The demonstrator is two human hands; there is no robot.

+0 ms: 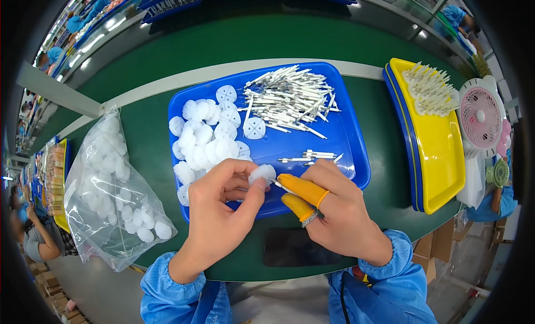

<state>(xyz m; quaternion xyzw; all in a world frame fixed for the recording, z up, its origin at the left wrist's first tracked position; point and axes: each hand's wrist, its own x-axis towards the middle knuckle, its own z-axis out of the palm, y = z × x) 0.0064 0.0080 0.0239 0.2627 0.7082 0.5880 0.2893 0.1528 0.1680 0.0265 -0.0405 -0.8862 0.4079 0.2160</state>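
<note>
Over the near edge of the blue tray (356, 140), my left hand (223, 212) pinches a white translucent plastic disc (262, 172) between thumb and fingers. My right hand (348, 218) wears yellow finger cots on two fingers and a ring. Between those fingertips it grips a thin white stick (276, 184), whose end meets the disc's edge. White discs (200, 140) are heaped along the tray's left side, some showing small slots. A pile of slim white sticks with grey tips (290, 98) fills the back right, and several more sticks (315, 155) lie closer to my right hand.
A clear plastic bag of white discs (114, 196) lies at the left. On the right are stacked yellow and blue trays (446, 173), with upright sticks set in discs (432, 90) on top. Beside them stands a pink and white fan (482, 115). A dark flat object (295, 248) lies near the front edge.
</note>
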